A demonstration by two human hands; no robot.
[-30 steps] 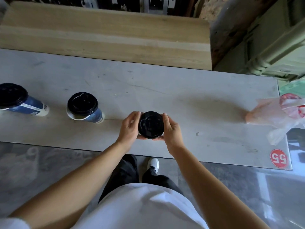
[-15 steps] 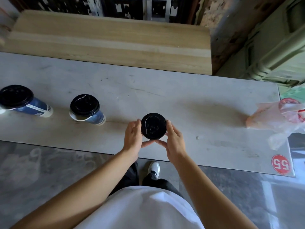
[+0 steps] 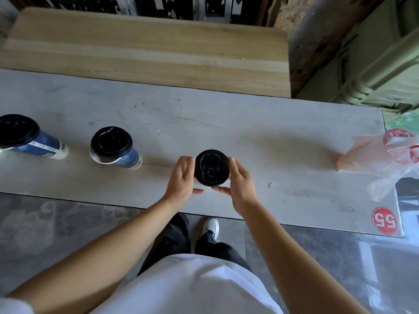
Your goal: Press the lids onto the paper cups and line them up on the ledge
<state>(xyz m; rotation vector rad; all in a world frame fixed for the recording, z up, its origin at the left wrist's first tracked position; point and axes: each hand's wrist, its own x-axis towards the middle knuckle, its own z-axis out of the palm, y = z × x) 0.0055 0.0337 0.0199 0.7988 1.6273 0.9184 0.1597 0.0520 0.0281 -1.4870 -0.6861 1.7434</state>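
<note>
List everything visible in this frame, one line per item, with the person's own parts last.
lidded cups: two, blue with black lids, left on the ledge
third cup: one, black lid showing, between the hands
ledge: one, pale grey
wooden board: one, tan, behind the ledge
plastic bag: one, pinkish, ledge's right end
sticker: one, red, right near corner
left hand: left of the lid
right hand: right of the lid

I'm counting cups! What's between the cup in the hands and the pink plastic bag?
Nothing: in the head view the grey ledge is bare between the held cup and the plastic bag.
</note>
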